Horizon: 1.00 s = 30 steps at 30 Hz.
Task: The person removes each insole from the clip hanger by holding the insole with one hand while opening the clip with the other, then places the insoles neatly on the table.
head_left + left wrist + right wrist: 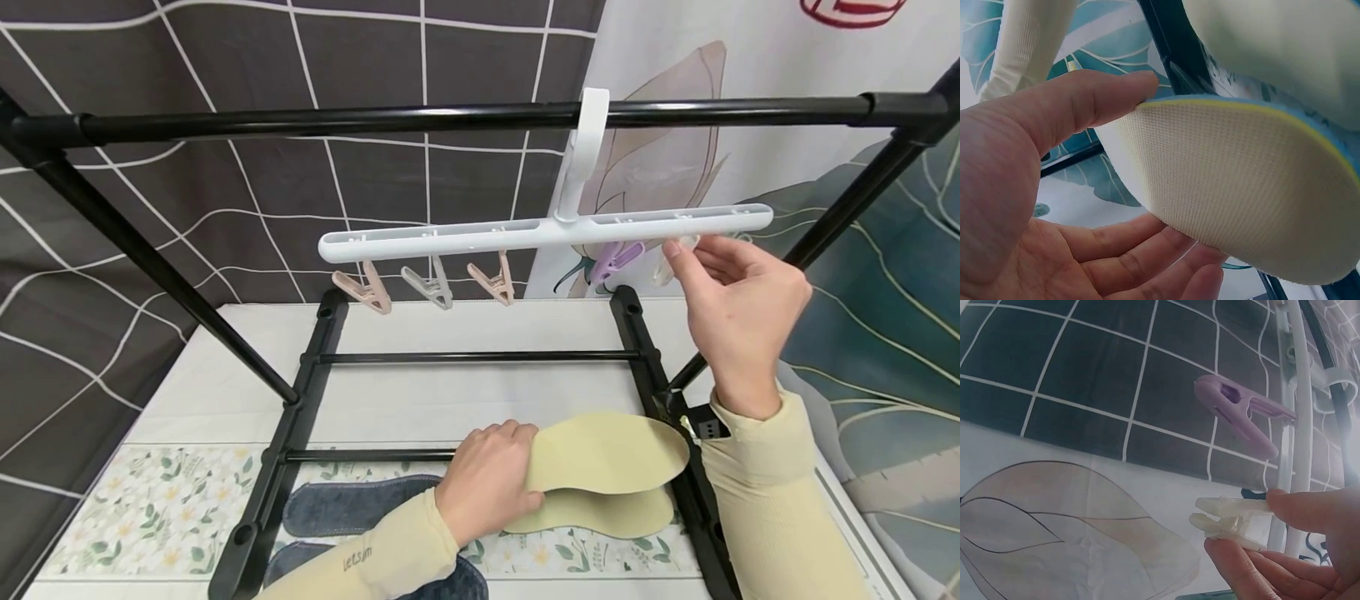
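My left hand (491, 475) grips one end of a pale yellow insole (611, 450), thumb on one edge and fingers along the other. A second yellow insole (607, 517) shows just below it in the head view. Up at the right end of a white clip hanger (450, 242), my right hand (742, 308) pinches a whitish clip (1229, 528) between thumb and index finger. Beside that clip hangs a purple clip (1235, 415). Two pink clips (365, 288) and a grey clip (431, 285) dangle from the hanger's left half.
The hanger hooks over the top bar (337, 121) of a black rack, whose slanting posts flank my arms. Two dark blue insoles (352, 504) lie below, partly hidden by my left sleeve. A floral strip (165, 508) crosses the white surface; curtains hang behind.
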Available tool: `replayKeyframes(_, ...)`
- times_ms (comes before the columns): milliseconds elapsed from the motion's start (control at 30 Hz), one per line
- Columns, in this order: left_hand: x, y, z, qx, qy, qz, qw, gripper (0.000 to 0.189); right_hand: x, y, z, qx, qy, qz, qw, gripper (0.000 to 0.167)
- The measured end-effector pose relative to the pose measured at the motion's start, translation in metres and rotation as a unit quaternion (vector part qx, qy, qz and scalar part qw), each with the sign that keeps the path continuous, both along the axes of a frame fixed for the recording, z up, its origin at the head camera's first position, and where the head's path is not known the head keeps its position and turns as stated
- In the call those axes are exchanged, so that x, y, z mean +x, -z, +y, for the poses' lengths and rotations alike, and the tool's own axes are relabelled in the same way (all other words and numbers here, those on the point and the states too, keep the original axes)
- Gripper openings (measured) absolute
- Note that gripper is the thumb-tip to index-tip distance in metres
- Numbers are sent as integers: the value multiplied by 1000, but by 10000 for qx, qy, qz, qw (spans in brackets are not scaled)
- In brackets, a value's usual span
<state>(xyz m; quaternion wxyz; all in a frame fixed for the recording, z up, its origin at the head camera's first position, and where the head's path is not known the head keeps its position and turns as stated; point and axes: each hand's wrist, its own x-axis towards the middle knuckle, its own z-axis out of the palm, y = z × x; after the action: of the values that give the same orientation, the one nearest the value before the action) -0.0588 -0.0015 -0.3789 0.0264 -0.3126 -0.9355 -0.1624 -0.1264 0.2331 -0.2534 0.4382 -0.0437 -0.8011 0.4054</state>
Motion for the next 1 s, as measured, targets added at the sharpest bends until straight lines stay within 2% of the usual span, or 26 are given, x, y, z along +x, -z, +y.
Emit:
replayKeyframes(200, 9, 2, -1, -67, 95, -73, 9999, 55, 1, 1, 2, 76, 53, -20, 10000, 36)
replayKeyframes(533, 22, 9, 0, 94, 145, -315, 9994, 56, 1, 1, 5, 76, 68, 39, 9999, 36)
replayKeyframes(767, 30, 15, 2, 224, 355, -371, 9984, 58, 1, 1, 5, -94, 55, 48, 9999, 34)
replayKeyframes(1000, 42, 22, 7, -30, 533, -276, 9982, 53, 1, 2, 5, -78, 46, 34, 10000, 33)
